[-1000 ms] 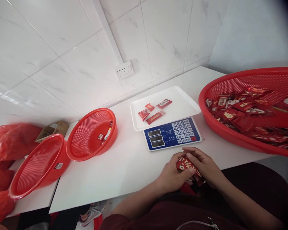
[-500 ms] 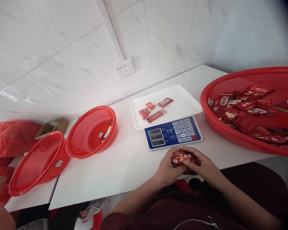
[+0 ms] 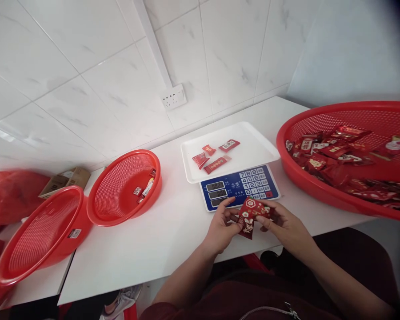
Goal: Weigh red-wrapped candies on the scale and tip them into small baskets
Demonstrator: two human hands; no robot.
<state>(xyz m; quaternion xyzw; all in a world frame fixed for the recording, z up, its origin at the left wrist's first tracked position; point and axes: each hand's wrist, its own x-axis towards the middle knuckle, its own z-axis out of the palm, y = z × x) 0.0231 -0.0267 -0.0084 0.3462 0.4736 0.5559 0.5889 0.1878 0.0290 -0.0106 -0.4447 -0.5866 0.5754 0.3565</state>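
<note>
Just in front of the scale, my right hand (image 3: 285, 224) pinches a red snack packet (image 3: 252, 208) with a white flower print. My left hand (image 3: 222, 226) has its thumb and fingers on a second red packet (image 3: 247, 229), which sits partly under the first and has white lettering. The blue-fronted weighing scale (image 3: 235, 186) lies just beyond my fingers, its lower display partly covered by them. On its white tray (image 3: 250, 142) rest several small red packets (image 3: 216, 164), spread apart.
To the right stands a large red basket (image 3: 320, 193) holding many red packets. A red basket (image 3: 100, 218) at left holds a few packets; another red basket (image 3: 53, 262) stands beside it. Farther left are red plastic bags (image 3: 13, 195) and a cardboard box (image 3: 65, 181). A socket (image 3: 174, 97) is on the wall.
My hands have moved apart slightly, and the packets between them have turned, so the flower print and a second packet now show. Another person's hand at far left has left the view.
</note>
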